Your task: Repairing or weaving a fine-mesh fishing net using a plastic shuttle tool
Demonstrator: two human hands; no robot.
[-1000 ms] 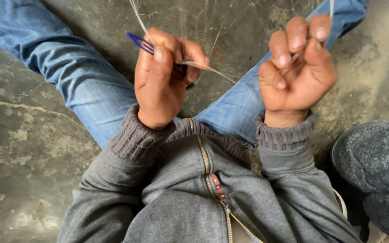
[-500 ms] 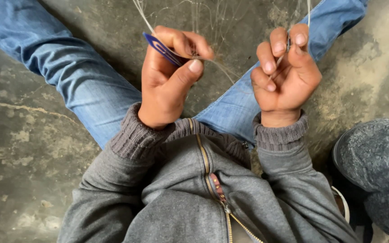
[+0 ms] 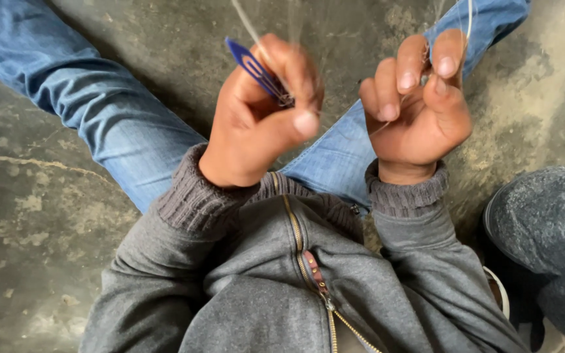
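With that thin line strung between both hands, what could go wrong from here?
1. The pale thread is only pinched by the right hand at its fingertips, so it may slip free.
2. The blue netting needle sits in the left hand close to the strands; its point could snag or tangle them.
3. The left hand is blurred, and strands are barely visible against the grey floor, so a missed loop seems likely.

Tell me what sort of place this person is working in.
Probably a bare workshop floor or yard, not a bench: the person sits on rough, stained concrete floor, legs in blue jeans stretched over it, hand-working thin pale strands with a blue flat tool.
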